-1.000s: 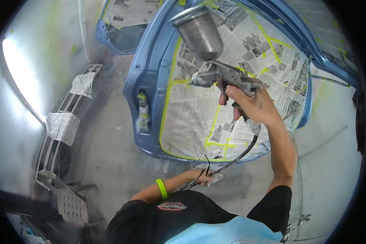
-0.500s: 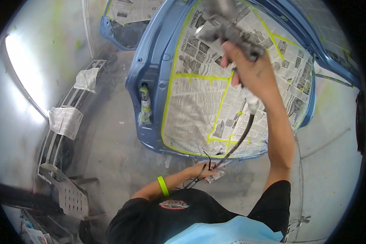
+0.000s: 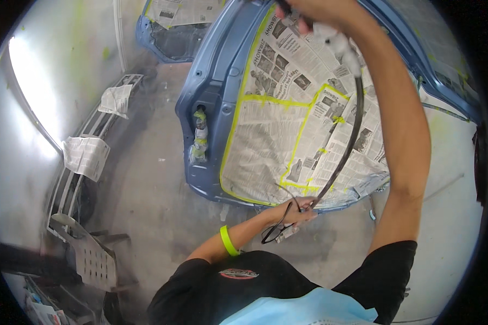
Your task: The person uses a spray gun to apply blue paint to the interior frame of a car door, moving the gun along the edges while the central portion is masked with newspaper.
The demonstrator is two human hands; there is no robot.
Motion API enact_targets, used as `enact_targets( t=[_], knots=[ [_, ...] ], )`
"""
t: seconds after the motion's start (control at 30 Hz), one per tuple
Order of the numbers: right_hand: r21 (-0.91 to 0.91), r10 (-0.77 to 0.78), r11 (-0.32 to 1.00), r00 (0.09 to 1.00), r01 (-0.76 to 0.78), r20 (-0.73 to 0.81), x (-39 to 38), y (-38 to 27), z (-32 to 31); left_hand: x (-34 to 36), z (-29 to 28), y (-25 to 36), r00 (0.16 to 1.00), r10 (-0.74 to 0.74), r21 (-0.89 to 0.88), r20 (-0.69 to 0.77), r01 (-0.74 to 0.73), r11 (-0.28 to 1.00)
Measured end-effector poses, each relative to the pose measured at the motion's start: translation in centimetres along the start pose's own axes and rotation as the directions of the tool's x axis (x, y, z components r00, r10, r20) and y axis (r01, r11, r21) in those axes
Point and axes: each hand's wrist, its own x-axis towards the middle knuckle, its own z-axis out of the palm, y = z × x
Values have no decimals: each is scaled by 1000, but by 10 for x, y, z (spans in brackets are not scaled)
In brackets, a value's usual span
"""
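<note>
My right hand (image 3: 320, 15) is raised to the top edge, closed on the spray gun's dark handle (image 3: 285, 10); the gun's body is out of frame. A pale blurred fitting (image 3: 336, 43) joins it to a black hose (image 3: 352, 127). Low down, my left hand (image 3: 295, 213) grips this hose along with black-framed glasses (image 3: 276, 230) and some crumpled pale material. Before me is a blue car panel (image 3: 203, 179), its middle masked with newspaper (image 3: 260, 130) edged in yellow tape. A wrapped fitting (image 3: 199, 135) is on its left side.
A second blue masked panel (image 3: 146, 38) is at the back left. A slatted rack (image 3: 70, 189) with newspaper sheets (image 3: 87, 157) runs along the left wall. A perforated plastic chair (image 3: 92, 260) stands lower left. Another blue panel (image 3: 450, 97) arches at upper right, near the right wall (image 3: 450, 227).
My right hand has risen with the spray gun toward and past the top edge, drawing the hose up. My left hand has moved slightly up and to the right, still holding hose and glasses.
</note>
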Motion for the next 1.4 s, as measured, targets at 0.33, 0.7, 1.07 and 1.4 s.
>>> enact_targets(
  t=[0.33, 0.7, 1.07, 1.4],
  knots=[
    [-498, -656, 738, 657, 455, -373, 96, 46, -2, 10, 7, 43, 995, 79, 70, 57, -83, 994],
    [-171, 71, 985, 810, 36, 582, -42, -2, 3, -36, 16, -10, 988, -155, 68, -22, 156, 985],
    [112, -230, 969, 968, 218, 103, -53, 37, 33, -61, -12, -17, 977, -209, 158, 28, 202, 966],
    [18, -99, 995, 995, 99, -25, 7, -41, 51, -73, -72, 30, 929, -252, 284, 270, 174, 943]
  ],
)
